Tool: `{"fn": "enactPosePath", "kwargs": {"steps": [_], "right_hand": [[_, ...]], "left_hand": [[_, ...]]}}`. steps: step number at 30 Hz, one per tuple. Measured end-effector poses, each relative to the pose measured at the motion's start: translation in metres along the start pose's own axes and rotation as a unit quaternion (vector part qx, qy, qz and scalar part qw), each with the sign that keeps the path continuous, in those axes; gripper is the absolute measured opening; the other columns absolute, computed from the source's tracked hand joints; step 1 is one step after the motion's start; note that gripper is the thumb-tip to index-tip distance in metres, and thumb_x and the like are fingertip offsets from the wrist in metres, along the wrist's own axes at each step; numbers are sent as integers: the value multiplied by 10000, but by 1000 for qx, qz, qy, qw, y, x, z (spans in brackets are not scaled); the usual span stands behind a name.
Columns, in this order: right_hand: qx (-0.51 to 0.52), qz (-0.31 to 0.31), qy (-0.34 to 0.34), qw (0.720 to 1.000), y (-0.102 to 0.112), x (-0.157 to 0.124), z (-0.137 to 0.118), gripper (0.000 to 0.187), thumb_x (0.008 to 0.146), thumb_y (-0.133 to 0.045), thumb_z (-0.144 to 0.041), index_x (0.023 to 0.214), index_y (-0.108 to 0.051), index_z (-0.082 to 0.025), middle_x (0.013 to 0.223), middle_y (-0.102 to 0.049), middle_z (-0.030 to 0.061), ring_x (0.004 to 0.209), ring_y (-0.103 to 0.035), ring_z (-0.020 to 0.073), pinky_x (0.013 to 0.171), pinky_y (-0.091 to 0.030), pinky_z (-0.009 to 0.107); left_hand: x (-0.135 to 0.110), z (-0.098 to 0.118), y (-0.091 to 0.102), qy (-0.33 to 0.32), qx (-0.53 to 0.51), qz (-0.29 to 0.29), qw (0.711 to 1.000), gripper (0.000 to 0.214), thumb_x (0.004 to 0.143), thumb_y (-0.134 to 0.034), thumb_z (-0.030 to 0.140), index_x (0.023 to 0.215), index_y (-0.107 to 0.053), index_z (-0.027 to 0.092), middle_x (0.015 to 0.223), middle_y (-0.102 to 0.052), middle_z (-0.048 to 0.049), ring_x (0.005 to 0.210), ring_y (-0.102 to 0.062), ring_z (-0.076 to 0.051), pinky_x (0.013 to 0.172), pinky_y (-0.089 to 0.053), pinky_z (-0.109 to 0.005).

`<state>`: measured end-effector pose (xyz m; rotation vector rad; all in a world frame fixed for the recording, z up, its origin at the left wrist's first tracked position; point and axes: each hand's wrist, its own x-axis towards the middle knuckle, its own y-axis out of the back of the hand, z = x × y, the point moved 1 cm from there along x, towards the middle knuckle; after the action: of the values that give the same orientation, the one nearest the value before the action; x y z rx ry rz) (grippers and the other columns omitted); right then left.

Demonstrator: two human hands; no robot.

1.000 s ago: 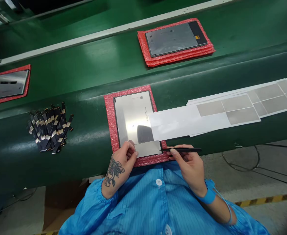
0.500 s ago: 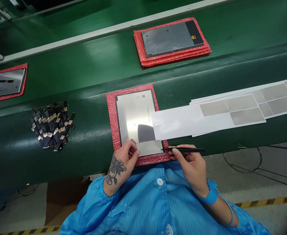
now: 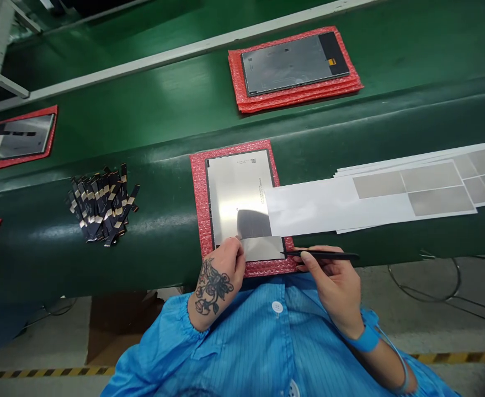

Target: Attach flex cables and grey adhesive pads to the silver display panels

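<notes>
A display panel point(image 3: 229, 182) with a silvery back lies on a sheet of red bubble wrap point(image 3: 201, 198) in front of me. Across its near end stretches a grey rectangular film point(image 3: 262, 249). My left hand point(image 3: 223, 270), its back turned up, pinches at the film's left end; the fingertips are partly hidden. In my right hand point(image 3: 335, 284) are black tweezers point(image 3: 329, 255), held between thumb and fingers. Their tips point left and meet the film's right end.
White backing sheets with grey film pieces point(image 3: 432, 193) spread right, overlapping the panel's right side. Black flex cables point(image 3: 104, 207) are heaped on the left. Another panel point(image 3: 287, 63) tops red bubble wrap behind; more wrapped panels point(image 3: 22, 138) sit at left on the green surface point(image 3: 151, 116).
The view has shifted, so everything appears a little further right. My left hand has rolled so its back faces up more, its thumb drawn toward the fingers. The tweezers stay at the film's right end.
</notes>
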<state>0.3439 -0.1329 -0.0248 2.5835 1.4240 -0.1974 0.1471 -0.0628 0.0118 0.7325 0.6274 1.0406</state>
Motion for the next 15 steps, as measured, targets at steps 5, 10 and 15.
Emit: {"fn": "enactPosePath", "kwargs": {"steps": [5, 10, 15], "right_hand": [[4, 2, -10, 1000, 0, 0, -1, 405, 744, -802, -562, 879, -662, -207, 764, -739, 49, 696, -741, 220, 616, -657, 330], [-7, 3, -15, 1000, 0, -1, 2, 418, 747, -794, -572, 893, -669, -201, 803, -738, 59, 724, -735, 225, 641, -652, 347], [-21, 6, 8, 1000, 0, -1, 7, 402, 782, -760, -574, 900, -666, -201, 832, -739, 64, 737, -719, 214, 646, -630, 335]], "left_hand": [[1, 1, -4, -33, 41, 2, 999, 182, 898, -403, 144, 740, -445, 224, 679, -543, 4, 562, -517, -154, 574, -381, -264], [1, 0, -2, -48, 122, -10, 991, 202, 929, -401, 161, 752, -475, 224, 694, -571, -17, 591, -540, -177, 562, -346, -275], [6, -11, 10, -55, 180, -53, 981, 192, 933, -508, 209, 749, -563, 215, 681, -621, -26, 589, -576, -188, 533, -350, -277]]}}
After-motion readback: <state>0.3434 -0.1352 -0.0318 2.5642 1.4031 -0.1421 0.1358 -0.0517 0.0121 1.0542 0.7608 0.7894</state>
